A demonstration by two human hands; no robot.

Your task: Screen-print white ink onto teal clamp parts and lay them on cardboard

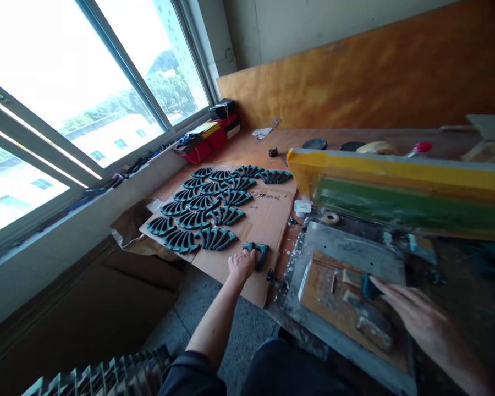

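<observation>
Well — cardboard sheet (pixel 268 220) bearing teal pieces (pixel 202 203).

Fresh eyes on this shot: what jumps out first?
Probably the rows of dark green slatted parts on the cardboard, left of centre, with the left hand touching a separate one nearer the person. Next, the yellow-edged frame at right, beyond the metal plate, and the bright window at upper left.
</observation>
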